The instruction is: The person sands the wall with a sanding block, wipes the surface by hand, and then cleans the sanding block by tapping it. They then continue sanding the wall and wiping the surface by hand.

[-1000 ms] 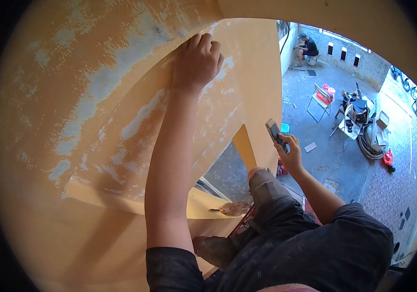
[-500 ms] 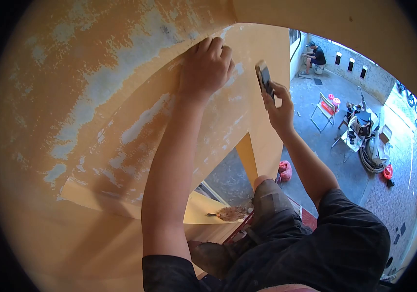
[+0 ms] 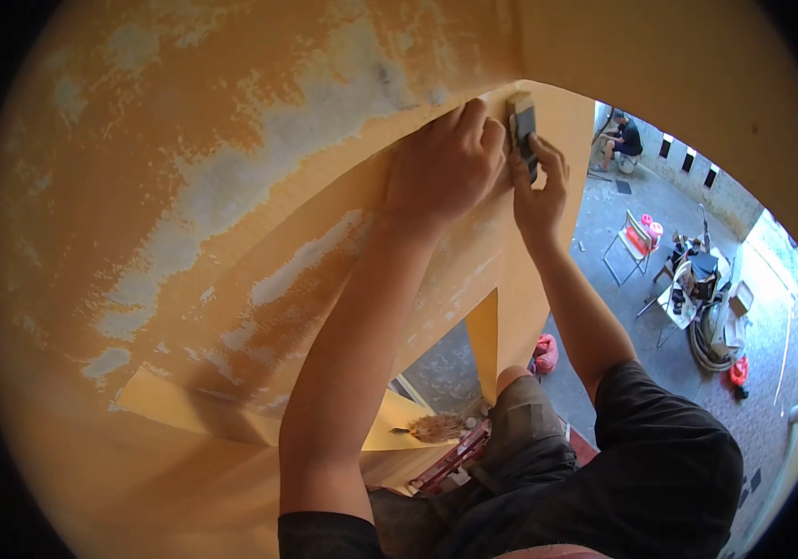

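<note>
My left hand (image 3: 450, 168) is up against the orange wall (image 3: 324, 228) at its curved upper edge, fingers curled tight. What it grips, if anything, is hidden. Close to its right, my right hand (image 3: 540, 191) holds a flat block (image 3: 525, 121) with a grey face and a pale beige edge, upright near the corner where the wall meets the overhead surface. The thumb and fingers clasp its lower end. Grey, worn patches (image 3: 310, 252) show through the orange paint left of my hands.
Below lie a ledge with a bushy brown brush (image 3: 438, 429) and a red metal frame (image 3: 455, 458) by my legs. On the floor far down are a folding chair (image 3: 634, 244), a cluttered table (image 3: 697, 275), a pink bag (image 3: 545, 354) and a seated person (image 3: 624, 140).
My right hand has brought the block up and over to the corner, close beside my left hand. The left hand sits nearer the corner, and the view has shifted slightly.
</note>
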A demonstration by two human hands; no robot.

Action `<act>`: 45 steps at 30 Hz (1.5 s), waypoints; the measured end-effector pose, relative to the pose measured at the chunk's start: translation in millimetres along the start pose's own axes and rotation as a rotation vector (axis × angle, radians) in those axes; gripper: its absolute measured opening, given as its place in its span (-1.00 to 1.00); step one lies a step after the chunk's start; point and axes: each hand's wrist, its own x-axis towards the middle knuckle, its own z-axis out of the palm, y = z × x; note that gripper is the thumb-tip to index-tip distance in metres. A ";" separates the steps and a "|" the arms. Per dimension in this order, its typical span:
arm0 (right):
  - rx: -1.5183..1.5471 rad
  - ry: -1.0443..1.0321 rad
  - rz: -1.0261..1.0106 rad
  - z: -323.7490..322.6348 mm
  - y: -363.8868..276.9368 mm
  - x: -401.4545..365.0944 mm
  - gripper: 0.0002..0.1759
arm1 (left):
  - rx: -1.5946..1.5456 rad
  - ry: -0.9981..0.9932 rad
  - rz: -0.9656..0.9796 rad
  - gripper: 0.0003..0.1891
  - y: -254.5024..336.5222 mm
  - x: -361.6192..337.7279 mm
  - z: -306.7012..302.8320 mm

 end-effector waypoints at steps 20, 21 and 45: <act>-0.031 -0.011 -0.073 1.2 -0.6 17.7 -0.65 | 0.000 -0.009 0.016 -0.91 2.3 -1.8 -3.7; -0.046 -0.029 -0.064 -1.8 -1.2 17.5 -0.65 | 0.000 -0.001 0.017 -0.91 1.2 -0.7 -2.8; 0.054 -0.032 -0.009 7.8 -13.9 31.2 -0.67 | -0.019 0.052 0.009 -0.90 1.6 -6.3 4.7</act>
